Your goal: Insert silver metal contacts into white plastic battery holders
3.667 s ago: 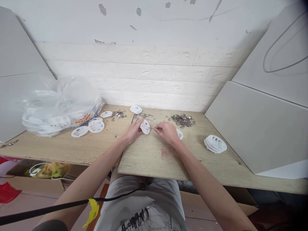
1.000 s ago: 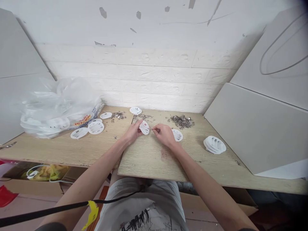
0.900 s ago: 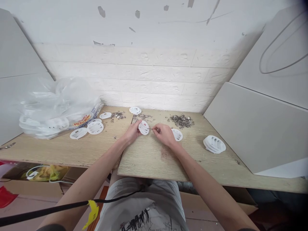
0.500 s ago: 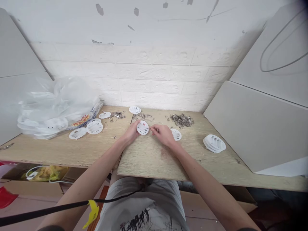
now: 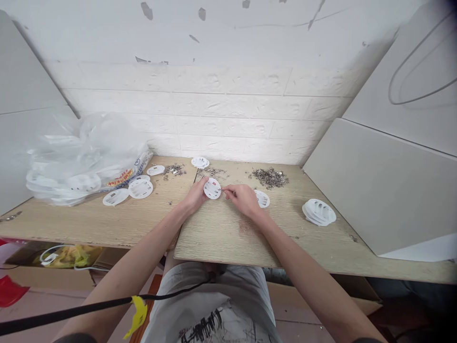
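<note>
My left hand [image 5: 196,195] holds a round white plastic disc [image 5: 213,188] by its left edge, tilted up above the table. Close to the disc's right edge, my right hand [image 5: 240,196] is closed in a pinch; what its fingertips hold is too small to make out. Another white disc [image 5: 263,199] lies partly behind the right hand. Beyond it is a heap of small metal pieces [image 5: 270,177]. At the right stands a stack of white discs [image 5: 319,212]. Several more discs [image 5: 140,188] lie to the left.
A clear plastic bag [image 5: 82,164] full of white discs sits at the back left. Smaller scatters of metal pieces [image 5: 174,169] lie near the white brick wall [image 5: 250,112]. Grey panels [image 5: 389,186] flank the wooden table [image 5: 221,238]. A black cable [image 5: 107,305] crosses low in front of me.
The disc in my left hand is turned slightly and its face catches the light differently. Both hands have stayed almost in place.
</note>
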Motion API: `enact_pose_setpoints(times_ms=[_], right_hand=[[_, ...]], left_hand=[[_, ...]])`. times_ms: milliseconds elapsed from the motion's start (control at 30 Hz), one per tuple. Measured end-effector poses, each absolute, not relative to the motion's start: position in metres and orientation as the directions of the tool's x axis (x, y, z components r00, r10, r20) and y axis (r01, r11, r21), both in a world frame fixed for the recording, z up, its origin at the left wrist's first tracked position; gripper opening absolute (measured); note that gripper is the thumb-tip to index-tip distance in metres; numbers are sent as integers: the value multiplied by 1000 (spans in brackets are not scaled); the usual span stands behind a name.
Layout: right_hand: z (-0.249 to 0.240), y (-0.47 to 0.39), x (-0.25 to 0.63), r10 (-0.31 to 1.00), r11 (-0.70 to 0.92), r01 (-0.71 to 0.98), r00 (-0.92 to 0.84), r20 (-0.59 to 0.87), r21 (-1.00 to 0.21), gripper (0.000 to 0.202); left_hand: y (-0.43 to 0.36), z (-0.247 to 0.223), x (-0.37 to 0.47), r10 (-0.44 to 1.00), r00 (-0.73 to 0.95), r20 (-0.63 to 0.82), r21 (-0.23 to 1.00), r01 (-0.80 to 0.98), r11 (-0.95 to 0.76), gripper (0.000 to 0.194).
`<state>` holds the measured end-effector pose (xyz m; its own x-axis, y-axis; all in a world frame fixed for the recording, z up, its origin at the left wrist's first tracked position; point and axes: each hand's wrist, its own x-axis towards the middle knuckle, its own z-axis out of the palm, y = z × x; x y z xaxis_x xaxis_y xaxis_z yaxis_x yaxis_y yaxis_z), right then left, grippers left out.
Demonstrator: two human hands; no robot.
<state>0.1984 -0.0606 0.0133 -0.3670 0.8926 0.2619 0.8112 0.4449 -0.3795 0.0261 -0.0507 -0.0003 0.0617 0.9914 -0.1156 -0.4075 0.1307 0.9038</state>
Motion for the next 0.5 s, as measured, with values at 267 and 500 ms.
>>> enact_pose_setpoints(times_ms=[267, 500], right_hand=[[15, -65, 196, 875, 467, 846, -401, 270, -258, 31], [11, -67, 194, 846, 495, 861, -446, 294, -117, 35]], left_hand=[[-57, -1, 30, 999, 18, -44, 964, -260, 47, 37], [-61, -4, 35, 999, -48, 15, 995, -98, -19, 39]])
